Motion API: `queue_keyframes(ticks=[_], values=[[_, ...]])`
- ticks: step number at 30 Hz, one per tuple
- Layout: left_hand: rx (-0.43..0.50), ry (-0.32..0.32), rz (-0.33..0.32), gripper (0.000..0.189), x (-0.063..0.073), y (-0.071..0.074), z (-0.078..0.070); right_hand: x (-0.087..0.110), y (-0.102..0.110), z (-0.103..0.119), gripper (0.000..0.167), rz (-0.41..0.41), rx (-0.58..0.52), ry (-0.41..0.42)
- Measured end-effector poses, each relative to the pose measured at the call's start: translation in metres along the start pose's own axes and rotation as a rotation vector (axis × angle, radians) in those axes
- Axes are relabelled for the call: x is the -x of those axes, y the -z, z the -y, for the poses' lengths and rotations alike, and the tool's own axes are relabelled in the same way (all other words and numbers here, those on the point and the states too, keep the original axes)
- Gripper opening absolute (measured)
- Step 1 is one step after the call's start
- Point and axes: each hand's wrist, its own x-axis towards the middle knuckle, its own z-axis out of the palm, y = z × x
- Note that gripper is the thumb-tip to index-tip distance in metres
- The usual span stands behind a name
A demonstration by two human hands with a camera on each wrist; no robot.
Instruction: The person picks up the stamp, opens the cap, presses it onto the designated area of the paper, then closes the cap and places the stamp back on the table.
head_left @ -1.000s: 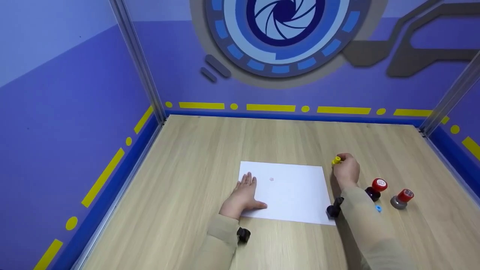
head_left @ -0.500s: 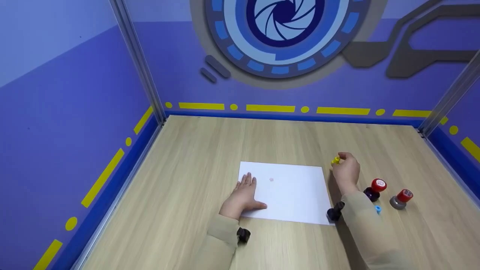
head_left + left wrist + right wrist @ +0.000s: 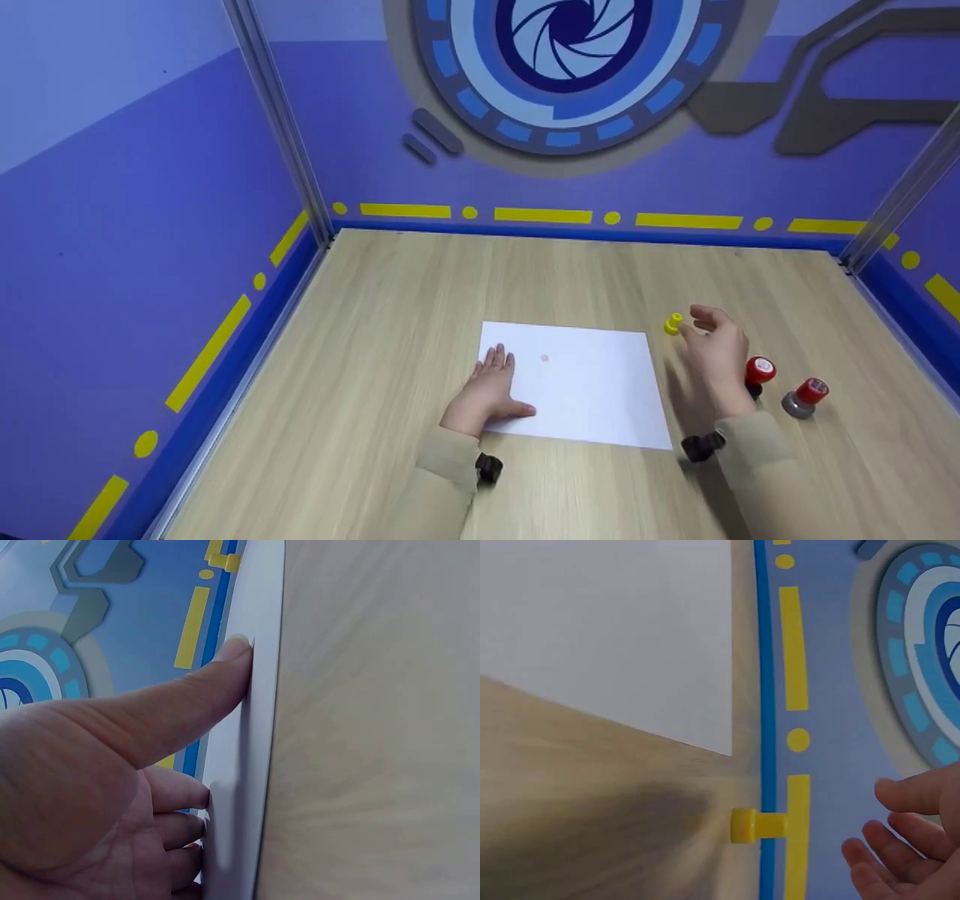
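Observation:
My left hand (image 3: 486, 397) lies with fingers spread on the left part of a white sheet of paper (image 3: 592, 397), its thumb near the front edge. In the left wrist view the thumb and fingertips (image 3: 232, 649) touch the sheet. A small pinkish mark (image 3: 544, 358) shows on the paper. Beyond the sheet's right edge, a small yellow stamp (image 3: 673, 323) stands upright on the table, wide end down. Just right of it my right hand (image 3: 718, 360) holds nothing. The right wrist view shows a gap between the yellow stamp (image 3: 757, 826) and the loosely bent fingers (image 3: 911, 795).
A red-topped stamp (image 3: 760, 369) with a dark base stands right of my right hand, partly covered by it. Farther right is another red stamp (image 3: 811, 391) with a grey base. Blue-purple panels (image 3: 360, 135) wall the wooden table (image 3: 390, 300) at the back and sides.
My right hand has let go of the yellow stamp and moved right, away from it. It now covers a small light-blue piece seen earlier. The left hand has stayed on the paper.

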Motion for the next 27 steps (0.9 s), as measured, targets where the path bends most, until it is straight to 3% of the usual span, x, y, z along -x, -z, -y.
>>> queue_keyframes(ticks=[4,12,22,27], values=[[-0.001,0.001,0.01,0.107,0.0,0.0,-0.001,0.02,0.02,0.0,0.041,0.024,0.023,0.016],[-0.032,-0.016,0.005,0.107,-0.001,0.001,0.0,0.044,0.053,-0.014,0.041,-0.012,0.064,0.055],[-0.027,-0.009,0.004,0.107,-0.001,0.001,-0.001,0.054,0.09,-0.048,0.045,-0.029,-0.011,-0.055],[-0.02,-0.004,0.005,0.107,-0.002,0.001,0.0,0.056,0.101,-0.069,0.05,0.023,0.04,-0.082]])
